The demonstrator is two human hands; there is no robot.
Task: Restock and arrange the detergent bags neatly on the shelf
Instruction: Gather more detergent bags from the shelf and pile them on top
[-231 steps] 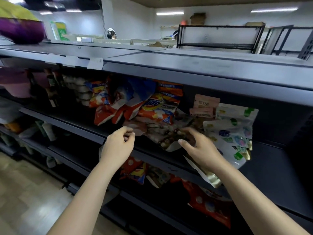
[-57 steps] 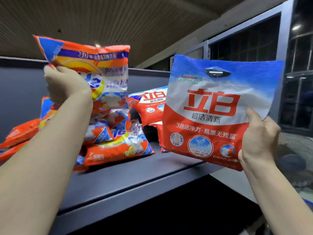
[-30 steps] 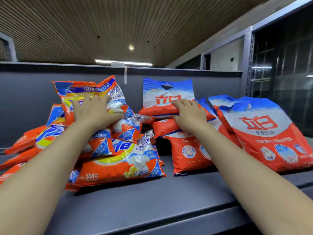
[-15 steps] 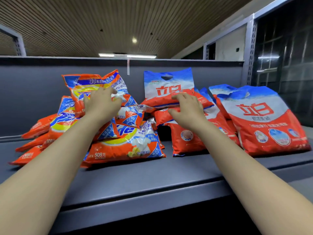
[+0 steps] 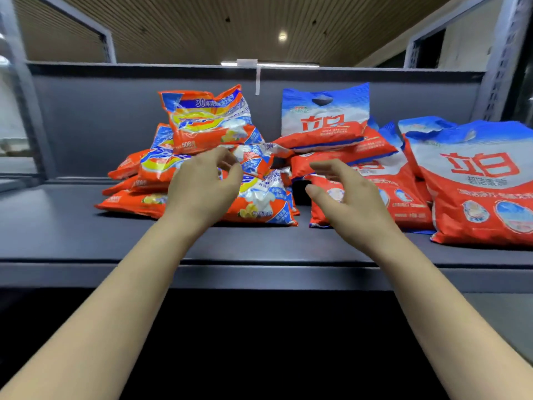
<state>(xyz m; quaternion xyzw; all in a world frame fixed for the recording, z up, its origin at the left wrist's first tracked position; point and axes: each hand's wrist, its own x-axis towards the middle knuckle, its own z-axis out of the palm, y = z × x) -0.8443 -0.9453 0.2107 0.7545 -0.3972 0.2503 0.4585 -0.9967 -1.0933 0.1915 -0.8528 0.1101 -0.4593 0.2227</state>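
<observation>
Both hands had lifted off the bags: left hand (image 5: 202, 192) and right hand (image 5: 350, 202) hovered empty, fingers loosely apart. Beyond them the bags (image 5: 207, 122) lay piled on the shelf (image 5: 57, 235); the rightmost was cut off, lower ones half-hidden.

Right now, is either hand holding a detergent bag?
No, the left hand and right hand hover open before the bags, gripping nothing.

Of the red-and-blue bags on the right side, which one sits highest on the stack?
The red-and-blue bag with the handle cutout, propped against the shelf's back panel atop the stack. The other bags of that kind lie lower, beneath it or toward the right.
</observation>
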